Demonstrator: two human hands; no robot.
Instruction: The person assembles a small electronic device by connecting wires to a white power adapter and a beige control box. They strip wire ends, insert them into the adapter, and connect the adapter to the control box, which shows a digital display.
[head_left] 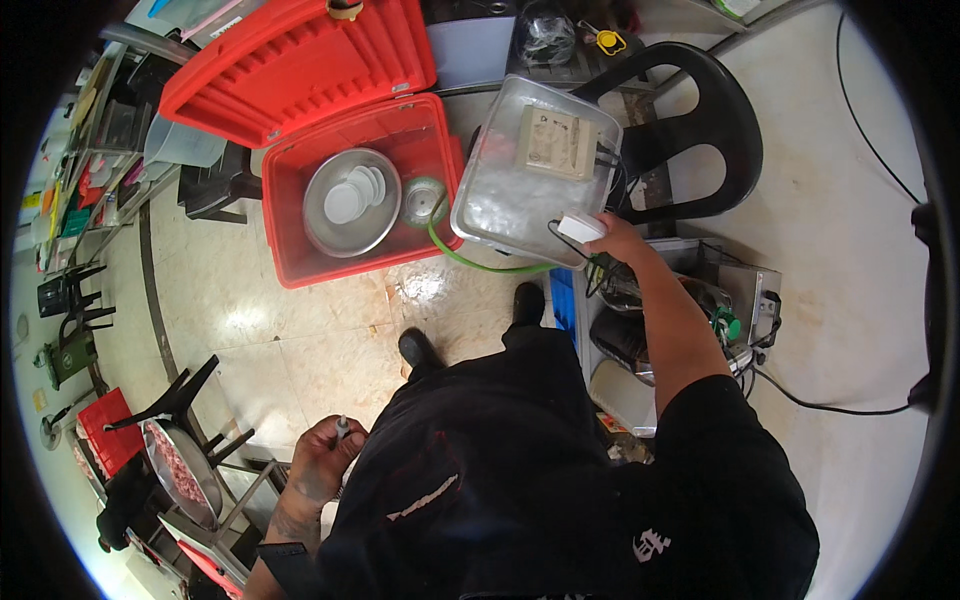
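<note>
White corded box over silvery tray, right hand pinching it between fingers, left fist clasping grey-tipped object

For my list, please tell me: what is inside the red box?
A metal bowl with white discs, and a round container beside it. Whatever lies under the bowl is hidden.

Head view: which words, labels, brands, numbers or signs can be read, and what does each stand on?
None can be read clearly enough to quote.
Black clothing: a stylised white mark, not legible.
Beige box: dark marks on top, too blurred.
White block in the right hand: no readable text.
Small grey object in the left hand: too small to tell.
Shelf goods: too small.
</note>
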